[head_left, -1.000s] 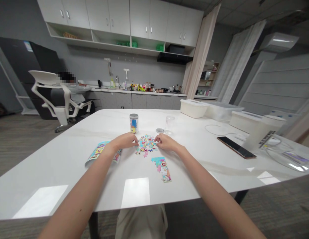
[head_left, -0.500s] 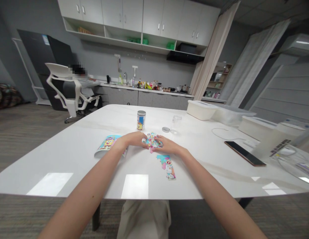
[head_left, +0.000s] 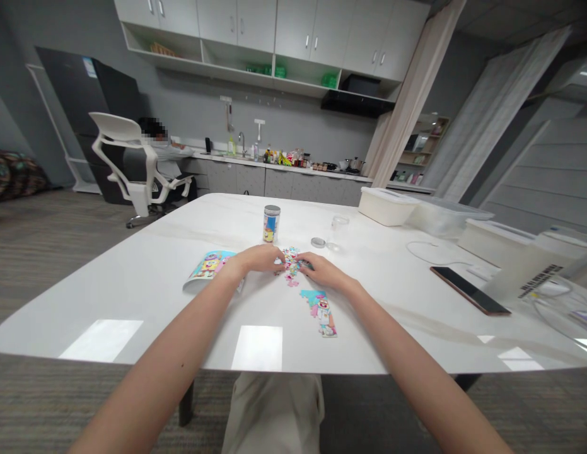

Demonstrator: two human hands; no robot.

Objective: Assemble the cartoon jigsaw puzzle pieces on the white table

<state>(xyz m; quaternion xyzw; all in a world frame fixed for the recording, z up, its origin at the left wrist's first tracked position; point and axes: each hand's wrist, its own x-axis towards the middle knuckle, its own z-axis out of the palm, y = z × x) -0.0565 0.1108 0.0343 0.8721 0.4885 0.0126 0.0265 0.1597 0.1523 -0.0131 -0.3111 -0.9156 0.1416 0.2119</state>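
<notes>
A pile of small colourful jigsaw puzzle pieces (head_left: 291, 260) lies on the white table between my hands. My left hand (head_left: 261, 258) touches the pile's left side, fingers curved and thumb apart. On the right edge rests my right hand (head_left: 320, 270), its fingers and thumb spread around some pieces. Whether either hand grips a single piece is hidden. Nearer to me lies a joined corner section of puzzle (head_left: 321, 310) with a cartoon figure. A curled cartoon picture sheet (head_left: 209, 268) is partly behind my left forearm.
Beyond the pile stand a cartoon-printed jar with a metal lid (head_left: 271, 224), a loose lid (head_left: 318, 242) and a clear jar (head_left: 339, 232). A phone (head_left: 468, 290), a cable and storage boxes (head_left: 386, 207) occupy the right side. A person sits by a white chair (head_left: 132, 164) far left.
My hands have drawn slightly closer together over the pieces, and the pile looks narrower. The whole view has shifted a little; the joined section stays in place on the table.
</notes>
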